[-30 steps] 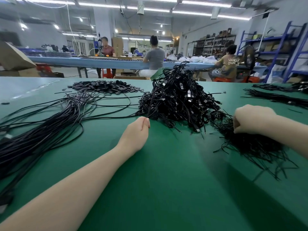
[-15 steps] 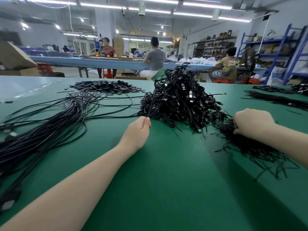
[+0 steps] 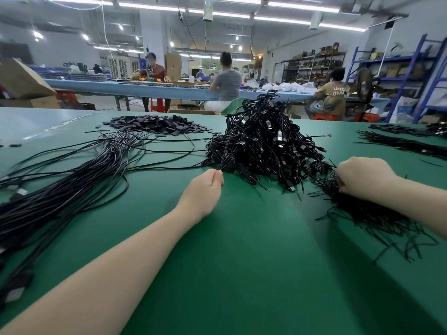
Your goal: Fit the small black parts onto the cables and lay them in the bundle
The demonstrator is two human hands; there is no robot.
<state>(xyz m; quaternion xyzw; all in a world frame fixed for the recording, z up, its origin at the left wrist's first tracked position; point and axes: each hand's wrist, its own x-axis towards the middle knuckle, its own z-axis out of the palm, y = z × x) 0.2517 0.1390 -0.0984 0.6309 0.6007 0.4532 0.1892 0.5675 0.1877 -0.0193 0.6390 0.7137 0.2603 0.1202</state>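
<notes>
Cable-picking looks to be the step in hand: the left hand (image 3: 202, 192), at the centre of the frame, has its fingers curled with thumb against forefinger, pinching the end of a thin black cable (image 3: 226, 153) that rises from the near edge of the tangled heap of cables (image 3: 263, 141) at upper centre. At the right edge of the frame, the right hand (image 3: 362, 176) sits knuckles-up with fingers curled into the loose pile of thin black strands (image 3: 370, 213); whether it has one pinched cannot be told, since the fingertips are hidden. The small black parts (image 3: 157, 124) lie in a flat scatter at upper left-centre of the green surface (image 3: 242, 262), well apart from both hands, and the laid-out bundle (image 3: 60, 197) fans across the left side. To do this well, I would judge that the cable should be drawn out slowly and low along the surface, so the heap does not drag or topple. If it snags on a loop, easing back and shaking it free would be safer than tugging. Keeping the pinch close to the cable's tip should leave that end ready for a part.
</notes>
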